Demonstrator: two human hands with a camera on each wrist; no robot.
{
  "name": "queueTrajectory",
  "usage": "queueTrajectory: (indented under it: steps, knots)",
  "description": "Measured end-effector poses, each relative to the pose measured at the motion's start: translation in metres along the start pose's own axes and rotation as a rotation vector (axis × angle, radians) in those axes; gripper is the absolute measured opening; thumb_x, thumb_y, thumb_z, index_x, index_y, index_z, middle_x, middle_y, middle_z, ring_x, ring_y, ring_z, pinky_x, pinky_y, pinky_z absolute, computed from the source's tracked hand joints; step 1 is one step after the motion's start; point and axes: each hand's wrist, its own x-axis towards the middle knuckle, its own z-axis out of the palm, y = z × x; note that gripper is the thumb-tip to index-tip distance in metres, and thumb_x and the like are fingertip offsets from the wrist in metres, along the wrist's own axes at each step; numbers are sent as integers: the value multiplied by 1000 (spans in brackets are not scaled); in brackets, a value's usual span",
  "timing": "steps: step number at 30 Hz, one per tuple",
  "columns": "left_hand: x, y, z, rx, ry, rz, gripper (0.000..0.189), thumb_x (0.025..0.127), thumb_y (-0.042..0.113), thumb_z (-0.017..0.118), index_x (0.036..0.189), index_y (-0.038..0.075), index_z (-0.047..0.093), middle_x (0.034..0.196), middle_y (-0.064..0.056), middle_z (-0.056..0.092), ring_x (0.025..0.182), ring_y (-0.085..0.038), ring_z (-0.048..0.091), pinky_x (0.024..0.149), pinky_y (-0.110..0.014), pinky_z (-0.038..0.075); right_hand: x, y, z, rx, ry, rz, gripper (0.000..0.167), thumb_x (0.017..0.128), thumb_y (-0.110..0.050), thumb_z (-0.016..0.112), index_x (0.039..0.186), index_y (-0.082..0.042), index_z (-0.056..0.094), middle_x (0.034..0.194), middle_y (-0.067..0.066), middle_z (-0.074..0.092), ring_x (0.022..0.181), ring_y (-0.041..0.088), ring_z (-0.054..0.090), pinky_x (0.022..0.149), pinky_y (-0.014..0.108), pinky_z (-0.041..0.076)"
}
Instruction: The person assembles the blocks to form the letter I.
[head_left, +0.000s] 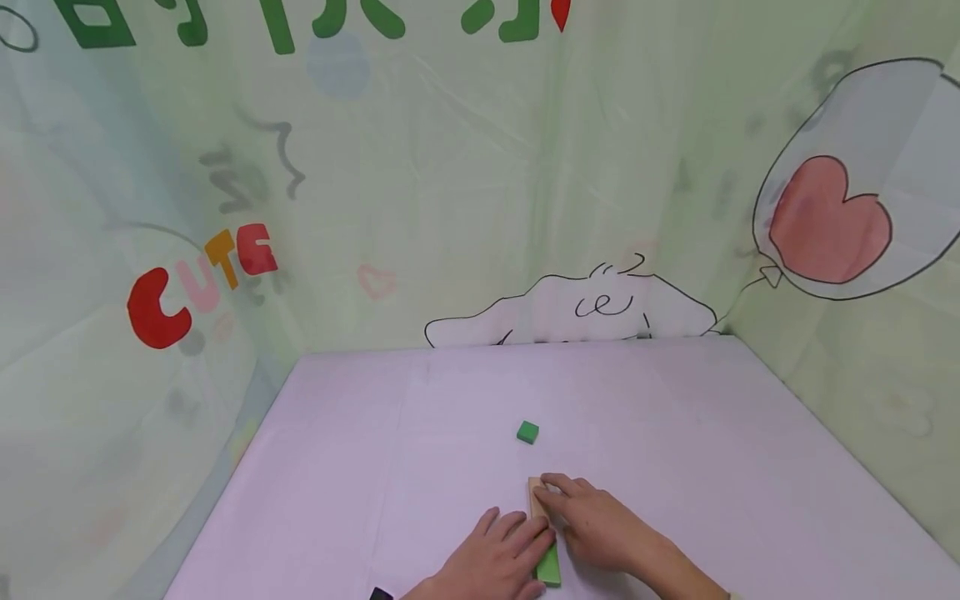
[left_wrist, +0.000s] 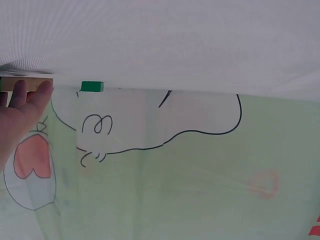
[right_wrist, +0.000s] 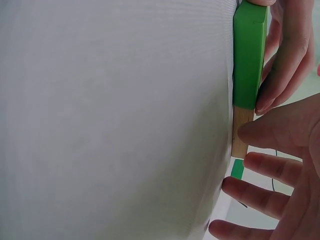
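A long green block (head_left: 549,568) and a bare wooden block (right_wrist: 241,132) lie end to end in one line on the table. My left hand (head_left: 498,554) grips the green block from above, thumb near its close end and fingertips beside the join. With thumb and index finger, my right hand (head_left: 603,529) pinches the wooden block around its far end. The other right fingers (right_wrist: 257,197) are spread and hold nothing. Past the wooden block, a small green block (head_left: 528,432) lies apart from both hands. Part of the wooden block is hidden under the fingers.
A black object (head_left: 381,594) shows at the bottom edge, left of the left hand. The table (head_left: 337,467) has a pale lilac cover. Printed curtains (head_left: 450,192) hang behind it and along both sides.
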Motion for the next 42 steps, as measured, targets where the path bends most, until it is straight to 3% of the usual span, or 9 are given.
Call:
queueTrajectory:
  steps: [12,19,26,36,42]
  knots:
    - [1,0,-2,-22,-66,-5,62,111,56,22,160,22,38,164,5,38,141,-13,44,107,-39,47,-1,-1,-3,25,-8,9,48,94,-9,69,141,-13,63,151,10,55,132,37,58,103,61,50]
    - [1,-1,-7,-11,-64,-5,61,110,56,27,159,22,39,163,5,39,140,-13,44,107,-39,47,0,-1,-4,34,-9,7,48,94,-9,69,141,-13,63,151,11,56,132,38,58,103,61,49]
    - [1,-3,-10,-64,-109,-17,63,110,58,24,161,23,36,167,3,33,145,-16,41,109,-40,46,0,0,-3,22,8,-18,47,94,-7,67,141,-12,64,149,11,57,131,37,59,101,60,51]
    - [3,-5,-7,-106,-126,-29,64,108,62,26,160,26,35,167,1,34,141,-15,45,107,-37,46,0,1,-3,3,26,-47,48,92,-4,66,139,-13,65,146,12,59,126,35,61,98,57,53]
    - [3,-6,-7,-80,-96,-26,62,108,62,31,158,27,39,165,1,38,136,-14,48,102,-35,47,4,1,-4,11,15,-26,47,93,-5,66,139,-14,66,145,11,59,126,35,61,100,57,53]
